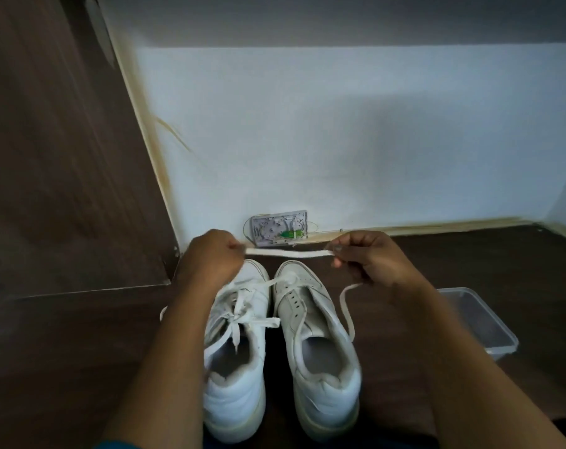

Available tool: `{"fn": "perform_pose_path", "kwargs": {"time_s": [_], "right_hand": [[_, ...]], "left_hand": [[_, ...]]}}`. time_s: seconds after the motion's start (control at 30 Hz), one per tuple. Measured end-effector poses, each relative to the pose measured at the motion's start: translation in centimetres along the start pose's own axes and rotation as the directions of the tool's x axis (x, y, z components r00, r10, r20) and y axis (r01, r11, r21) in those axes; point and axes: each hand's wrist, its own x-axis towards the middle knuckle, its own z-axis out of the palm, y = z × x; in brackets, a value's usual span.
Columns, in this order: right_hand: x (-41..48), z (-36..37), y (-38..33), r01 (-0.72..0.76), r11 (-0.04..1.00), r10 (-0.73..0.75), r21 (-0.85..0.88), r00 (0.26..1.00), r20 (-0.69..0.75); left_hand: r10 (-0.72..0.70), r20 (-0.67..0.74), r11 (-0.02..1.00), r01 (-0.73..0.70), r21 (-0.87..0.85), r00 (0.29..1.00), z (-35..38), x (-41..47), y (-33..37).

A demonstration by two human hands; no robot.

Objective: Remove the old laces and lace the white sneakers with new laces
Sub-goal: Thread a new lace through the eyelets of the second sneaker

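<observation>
Two white sneakers stand side by side on the dark floor, toes toward the wall. The left sneaker (239, 322) is laced and tied in a bow. The right sneaker (311, 322) shows bare eyelets. A white lace (288, 252) is stretched taut and level above the toes. My left hand (210, 257) grips one end of the stretch and my right hand (369, 257) pinches the other. From my right hand the lace's tail (346, 307) hangs down beside the right sneaker. Another bit of lace shows left of my left forearm.
A clear plastic container (479, 322) sits on the floor to the right of the shoes. A small open wall box (280, 226) with a green part is mounted low on the white wall behind. A dark wooden panel (58, 157) rises on the left.
</observation>
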Motion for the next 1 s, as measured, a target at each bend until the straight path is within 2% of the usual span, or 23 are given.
{"fn": "perform_pose_path", "kwargs": {"time_s": [0.03,0.07,0.1,0.13,0.17,0.2,0.27,0.33,0.4,0.43,0.47,0.5,0.57,0.6,0.63,0.67,0.7,0.73,0.8,0.87,0.93,1.0], "right_hand": [[0.0,0.5,0.0,0.007,1.0,-0.007,0.001,1.0,0.026],[-0.1,1.3,-0.1,0.016,1.0,-0.017,0.006,0.998,0.066],[0.0,2.2,-0.2,0.03,0.999,-0.032,0.022,0.994,0.104],[0.1,3.0,-0.4,0.042,0.998,-0.047,0.036,0.991,0.127],[0.3,3.5,-0.3,0.053,0.998,-0.057,0.033,0.99,0.128],[0.4,3.6,-0.3,0.057,0.998,-0.059,0.018,0.991,0.118],[0.6,2.9,0.1,0.049,0.998,-0.045,-0.028,0.991,0.125],[0.5,1.5,0.6,0.019,0.996,-0.009,-0.085,0.993,0.119],[0.4,0.1,1.1,0.01,0.993,-0.003,-0.119,0.998,0.061],[0.5,-0.3,1.4,0.025,0.988,-0.019,-0.152,0.999,0.037],[0.5,-0.3,1.5,0.033,0.983,-0.028,-0.179,0.999,0.03],[0.6,-0.1,1.7,0.031,0.981,-0.023,-0.189,0.999,0.041],[0.7,1.3,1.6,0.007,0.987,0.009,-0.158,0.995,0.1],[0.9,2.2,1.6,0.003,0.989,0.015,-0.146,0.993,0.121],[1.1,2.8,1.5,-0.002,0.991,0.017,-0.137,0.993,0.114],[1.4,3.0,1.5,-0.018,0.993,0.028,-0.116,0.996,0.082],[1.8,2.9,1.6,-0.046,0.996,0.049,-0.08,0.998,0.039],[2.1,2.7,1.7,-0.08,0.996,0.08,-0.03,0.997,0.006],[2.4,2.4,2.1,-0.148,0.989,0.148,0.014,0.988,-0.032],[2.7,2.3,2.8,-0.193,0.981,0.19,-0.031,0.98,-0.066],[3.0,2.4,3.6,-0.203,0.976,0.198,-0.076,0.978,-0.071],[3.4,2.7,4.7,-0.202,0.97,0.194,-0.136,0.979,-0.067]], "left_hand": [[0.098,0.061,0.983,-0.087,-0.159,0.993,0.2,-0.5,0.7],[0.196,0.134,0.926,-0.138,-0.351,0.971,0.4,-1.2,1.9],[0.273,0.21,0.851,-0.134,-0.507,0.939,0.8,-1.7,3.3],[0.306,0.27,0.816,-0.105,-0.568,0.913,1.3,-2.1,4.4],[0.323,0.298,0.833,-0.121,-0.54,0.898,1.7,-2.3,5.1],[0.323,0.297,0.881,-0.17,-0.442,0.899,2.1,-2.3,5.3],[0.272,0.23,0.938,-0.204,-0.279,0.934,2.2,-1.6,4.6],[0.173,0.135,0.962,-0.138,-0.236,0.976,1.2,-0.8,3.0],[0.065,0.0,0.995,-0.065,-0.071,0.998,0.4,0.0,0.9],[0.035,-0.024,0.999,-0.034,0.024,0.999,0.4,0.1,0.1],[0.042,0.013,0.998,-0.043,0.047,0.999,0.6,0.2,-0.3],[0.104,0.087,0.994,-0.102,-0.025,0.991,1.1,0.0,-0.1],[0.273,0.273,0.941,-0.198,-0.275,0.922,2.4,-0.9,1.7],[0.334,0.303,0.908,-0.22,-0.356,0.893,3.2,-1.2,2.8],[0.358,0.256,0.901,-0.26,-0.348,0.898,3.9,-1.5,3.8],[0.358,0.128,0.907,-0.313,-0.281,0.925,4.5,-1.5,4.6],[0.33,-0.014,0.924,-0.326,-0.2,0.944,4.7,-1.6,5.2],[0.298,-0.067,0.938,-0.305,-0.164,0.952,4.8,-1.6,5.3],[0.243,0.117,0.967,-0.232,-0.103,0.963,5.1,-1.7,5.3],[0.168,0.315,0.986,-0.162,-0.046,0.934,5.8,-1.6,5.1],[0.093,0.405,0.996,-0.089,-0.028,0.909,6.5,-1.3,4.5],[0.055,0.449,0.997,-0.075,0.028,0.892,7.2,-1.0,4.1]]}}
